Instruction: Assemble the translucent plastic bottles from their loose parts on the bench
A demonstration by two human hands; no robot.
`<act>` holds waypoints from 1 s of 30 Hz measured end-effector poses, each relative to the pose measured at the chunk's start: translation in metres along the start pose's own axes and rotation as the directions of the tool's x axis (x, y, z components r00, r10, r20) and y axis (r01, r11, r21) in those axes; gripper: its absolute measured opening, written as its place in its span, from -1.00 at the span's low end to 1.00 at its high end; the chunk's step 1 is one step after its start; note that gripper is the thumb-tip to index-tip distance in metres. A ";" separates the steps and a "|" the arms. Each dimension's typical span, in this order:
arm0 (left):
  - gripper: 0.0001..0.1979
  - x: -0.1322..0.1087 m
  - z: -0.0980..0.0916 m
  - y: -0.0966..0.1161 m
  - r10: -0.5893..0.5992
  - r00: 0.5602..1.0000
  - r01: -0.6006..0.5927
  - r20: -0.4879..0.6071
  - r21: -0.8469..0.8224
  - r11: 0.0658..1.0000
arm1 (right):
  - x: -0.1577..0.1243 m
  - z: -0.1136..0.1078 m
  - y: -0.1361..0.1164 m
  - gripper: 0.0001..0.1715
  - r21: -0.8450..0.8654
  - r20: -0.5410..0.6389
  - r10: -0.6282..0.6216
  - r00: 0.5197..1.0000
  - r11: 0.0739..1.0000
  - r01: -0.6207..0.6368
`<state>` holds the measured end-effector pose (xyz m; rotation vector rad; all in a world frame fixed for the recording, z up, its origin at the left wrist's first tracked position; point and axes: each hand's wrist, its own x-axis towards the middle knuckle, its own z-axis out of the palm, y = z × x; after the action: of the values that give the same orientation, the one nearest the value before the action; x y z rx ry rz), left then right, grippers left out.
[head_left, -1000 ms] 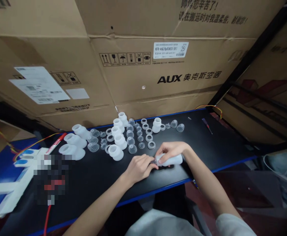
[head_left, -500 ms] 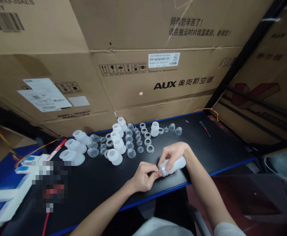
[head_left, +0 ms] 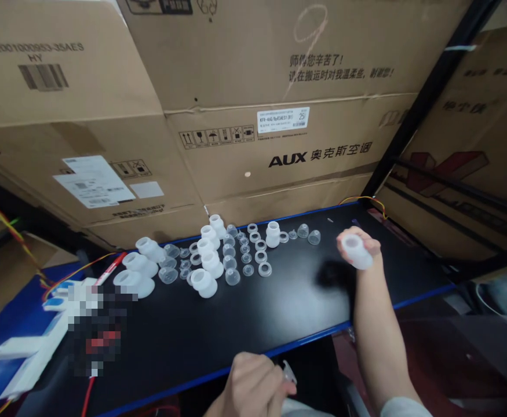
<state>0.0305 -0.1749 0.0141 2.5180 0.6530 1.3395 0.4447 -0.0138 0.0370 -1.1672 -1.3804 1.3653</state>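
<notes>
My right hand (head_left: 374,238) is wrapped round a white translucent baby bottle (head_left: 358,255), lifted over the right part of the table with its open mouth tilted toward me. My left hand (head_left: 255,385) is low at the table's front edge, its fingers closed on a small clear plastic piece (head_left: 288,372) whose exact kind I cannot make out. Left of centre stand several more bottles (head_left: 204,282) in a row, beside clear dome caps (head_left: 232,277), small nipples (head_left: 248,270) and ring collars (head_left: 265,269). Another bottle (head_left: 273,234) stands upright behind, next to a ring, a nipple and two domes.
Three bottles (head_left: 134,284) stand at the left near a white power strip (head_left: 31,353) and a red marker (head_left: 113,266). Large cardboard boxes (head_left: 218,174) wall off the back. A black rack post (head_left: 427,98) rises at the right, with a yellow-red wire (head_left: 377,204) nearby.
My hands have come apart. The right one has carried the bottle away to the right and up; the left one has drawn down toward my body with the small clear piece. The view has shifted slightly.
</notes>
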 end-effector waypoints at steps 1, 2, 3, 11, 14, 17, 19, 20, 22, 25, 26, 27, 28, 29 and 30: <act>-0.72 -0.004 -0.001 -0.002 -0.085 0.996 0.085 0.018 -0.002 0.996 | 0.002 -0.004 0.004 0.45 0.020 -0.193 -0.072 0.979 0.997 0.077; -0.80 -0.004 -0.003 -0.006 -0.148 0.987 0.149 0.061 -0.005 0.989 | 0.006 -0.002 0.006 0.47 0.019 -0.341 -0.121 0.932 0.991 0.136; -0.89 0.000 -0.004 -0.013 -0.192 0.977 0.193 0.097 -0.002 0.981 | 0.013 0.003 0.005 0.43 0.010 -0.414 -0.147 0.898 0.986 0.166; -0.88 0.087 0.016 -0.072 -0.289 0.922 0.204 0.258 0.313 0.928 | 0.076 0.027 0.013 0.00 -0.009 -0.758 -0.197 0.622 0.956 0.292; -0.87 0.128 0.045 -0.085 -0.360 0.858 0.163 0.366 0.469 0.868 | 0.079 0.014 0.031 0.03 -0.238 -0.845 -0.320 0.429 0.943 0.233; -0.79 0.165 0.076 -0.096 -0.463 0.738 0.153 0.490 0.547 0.823 | 0.078 0.007 0.043 -0.05 -0.276 -0.856 -0.349 0.381 0.932 0.233; -0.75 0.182 0.095 -0.104 -0.485 0.697 0.139 0.528 0.564 0.814 | 0.078 0.008 0.049 -0.09 -0.274 -0.870 -0.346 0.352 0.932 0.238; -0.74 0.188 0.103 -0.109 -0.490 0.689 0.130 0.535 0.574 0.809 | 0.078 0.009 0.051 -0.11 -0.292 -0.862 -0.359 0.357 0.928 0.230; -0.71 0.197 0.116 -0.116 -0.503 0.676 0.120 0.539 0.593 0.796 | 0.078 0.013 0.054 -0.17 -0.352 -0.833 -0.401 0.381 0.916 0.193; -0.62 0.205 0.130 -0.125 -0.524 0.657 0.125 0.542 0.607 0.785 | 0.077 0.021 0.054 -0.23 -0.406 -0.827 -0.421 0.372 0.906 0.121; -0.57 0.207 0.133 -0.126 -0.526 0.655 0.127 0.542 0.607 0.784 | 0.077 0.023 0.053 -0.23 -0.398 -0.844 -0.409 0.347 0.911 0.107; -0.50 0.208 0.135 -0.128 -0.525 0.657 0.128 0.541 0.606 0.785 | 0.077 0.025 0.052 -0.21 -0.388 -0.858 -0.397 0.326 0.917 0.097; -0.43 0.208 0.136 -0.129 -0.523 0.661 0.129 0.537 0.606 0.785 | 0.077 0.026 0.051 -0.19 -0.380 -0.867 -0.387 0.313 0.921 0.087; -0.35 0.208 0.136 -0.130 -0.520 0.671 0.128 0.529 0.607 0.784 | 0.078 0.027 0.050 -0.16 -0.373 -0.874 -0.377 0.306 0.925 0.075; -0.29 0.206 0.136 -0.130 -0.512 0.684 0.125 0.519 0.608 0.784 | 0.078 0.027 0.049 -0.15 -0.367 -0.879 -0.368 0.304 0.928 0.061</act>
<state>0.2062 0.0394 0.0380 2.7881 1.3525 0.0501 0.4050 0.0552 -0.0168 -1.5062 -0.7483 0.0810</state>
